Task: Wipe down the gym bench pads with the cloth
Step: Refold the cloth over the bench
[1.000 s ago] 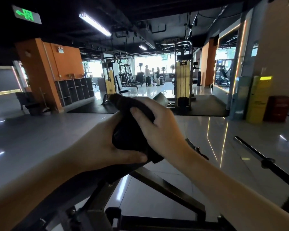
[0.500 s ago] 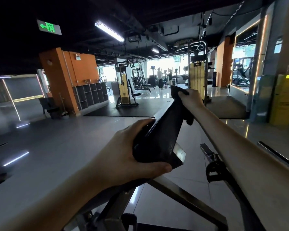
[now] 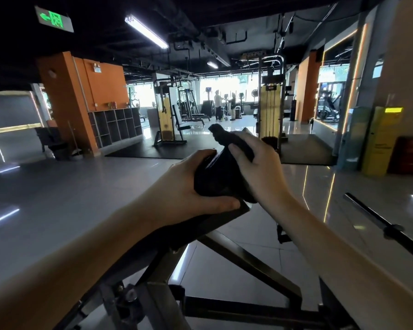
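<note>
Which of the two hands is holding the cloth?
The right hand grips the dark cloth against the bench pad; the left hand just clasps the pad's end.

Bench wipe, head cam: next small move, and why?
Probably push the right hand with the cloth away along the bench pad. The cloth is bunched in its grip right beside the left hand, which grips the pad's end, so a stroke has room only outward.

Dark bunched cloth (image 3: 225,139) lies over the top of the tilted black pad (image 3: 212,179).
</note>
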